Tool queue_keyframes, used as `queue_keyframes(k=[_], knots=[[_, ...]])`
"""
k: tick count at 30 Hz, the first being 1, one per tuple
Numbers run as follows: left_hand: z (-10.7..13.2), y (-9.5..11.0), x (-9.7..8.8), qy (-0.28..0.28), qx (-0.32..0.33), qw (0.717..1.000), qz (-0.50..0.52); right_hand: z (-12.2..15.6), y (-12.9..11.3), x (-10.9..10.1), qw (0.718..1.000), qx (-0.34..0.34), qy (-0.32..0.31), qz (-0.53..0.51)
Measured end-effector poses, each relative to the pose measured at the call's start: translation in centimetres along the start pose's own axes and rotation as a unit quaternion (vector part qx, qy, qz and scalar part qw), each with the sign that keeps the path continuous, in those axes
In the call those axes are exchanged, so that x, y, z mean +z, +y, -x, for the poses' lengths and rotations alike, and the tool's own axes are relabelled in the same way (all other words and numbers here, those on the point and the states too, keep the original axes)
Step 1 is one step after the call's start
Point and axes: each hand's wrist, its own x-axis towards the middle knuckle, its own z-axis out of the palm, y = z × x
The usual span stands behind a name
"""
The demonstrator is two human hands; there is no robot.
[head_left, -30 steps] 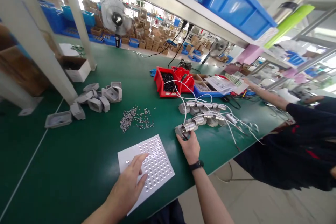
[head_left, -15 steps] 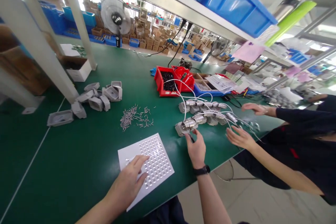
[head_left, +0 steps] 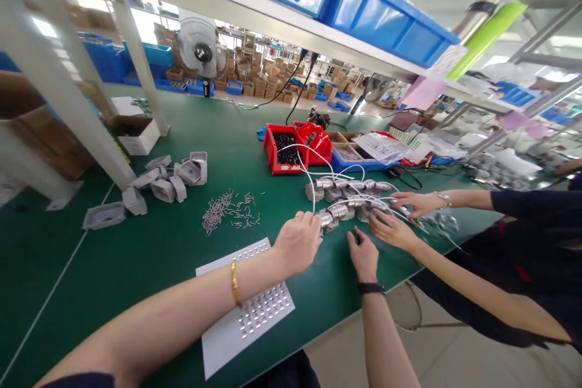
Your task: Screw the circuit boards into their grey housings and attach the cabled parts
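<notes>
My left hand [head_left: 297, 242] reaches across the white perforated plate [head_left: 254, 315], its fingers curled round the near end of a metal connector with white wires [head_left: 331, 216]. Just to its right, my right hand [head_left: 364, 254] is pinched on a small dark part [head_left: 355, 234] and wears a black wristband. A co-worker's two hands [head_left: 394, 229] [head_left: 411, 201] lie on the same row of wired connectors [head_left: 350, 187] from the right.
On the green table [head_left: 136, 254] lie a scatter of small metal pins [head_left: 227, 209], several grey housings [head_left: 168, 176], a white box [head_left: 139, 133], and red bins [head_left: 286, 148] with a blue tray [head_left: 350, 157] behind them. A white post [head_left: 68, 91] stands at left. The table's edge runs close to my right.
My left hand left the perforated plate and moved right onto the connector. My right hand shifted right. The co-worker's hands came in onto the wired connectors.
</notes>
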Motion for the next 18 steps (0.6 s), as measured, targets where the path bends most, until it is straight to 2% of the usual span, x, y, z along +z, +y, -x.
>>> queue_keyframes(k=[4,9,15,18], knots=[[-5.8,1.9,3.6,-0.002,0.016,0.999,-0.035,-2.7,-0.3,1.0,1.000,0.015,-0.002,0.012],[-9.4,2.3,7.6,-0.025,-0.045,0.997,-0.063,-4.9,-1.2,2.0,0.999,0.037,-0.008,0.023],[-11.5,2.7,9.0,-0.052,-0.089,0.992,-0.071,-6.5,-2.4,3.0,0.997,0.057,-0.011,0.045],[-12.0,2.6,9.2,-0.068,-0.079,0.993,-0.060,-6.6,-1.7,2.3,0.998,0.046,0.012,0.045]])
